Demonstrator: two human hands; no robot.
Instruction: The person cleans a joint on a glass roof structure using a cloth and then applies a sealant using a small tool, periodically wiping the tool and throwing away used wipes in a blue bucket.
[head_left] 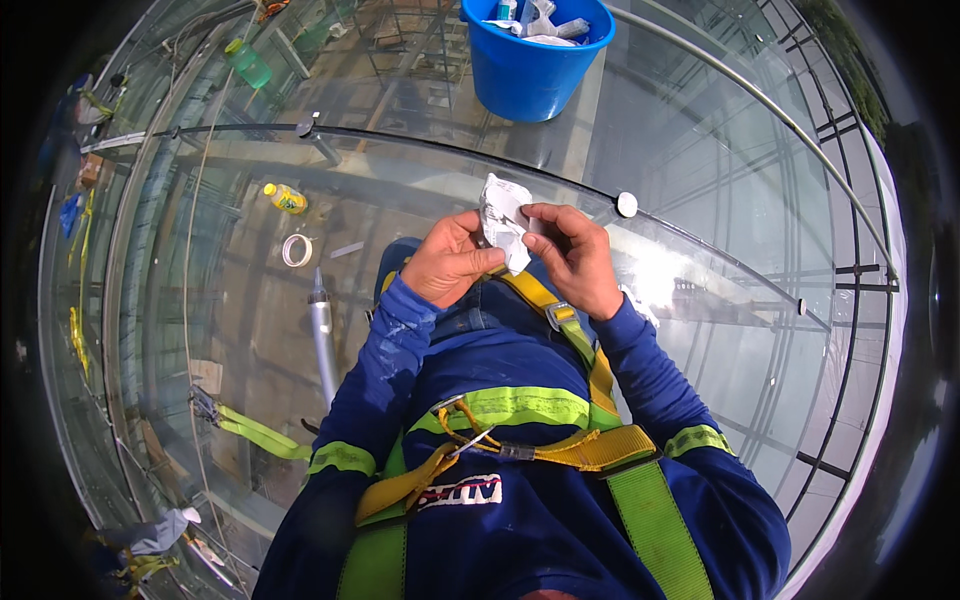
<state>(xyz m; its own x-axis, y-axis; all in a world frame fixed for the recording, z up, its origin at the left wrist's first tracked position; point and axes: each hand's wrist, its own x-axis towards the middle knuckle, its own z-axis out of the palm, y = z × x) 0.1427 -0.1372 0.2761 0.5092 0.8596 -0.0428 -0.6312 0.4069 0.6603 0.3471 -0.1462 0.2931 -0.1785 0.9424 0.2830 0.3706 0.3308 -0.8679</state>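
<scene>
A crumpled piece of white paper with grey smudges (505, 218) is held upright between my two hands, above my lap. My left hand (447, 258) pinches its lower left part between thumb and fingers. My right hand (574, 255) grips its right edge, fingers curled and thumb against it. Beside my left forearm lies a silver caulking gun with a pointed nozzle (322, 340), and a white tape roll (296, 250) lies near a pale strip (346, 249).
A blue bucket (530, 75) holding small items stands ahead on the glass surface (680, 140). A yellow bottle (284, 198) and green bottle (248, 63) are at the left. A metal rail (760, 98) curves along the right; a green strap (255, 430) lies at lower left.
</scene>
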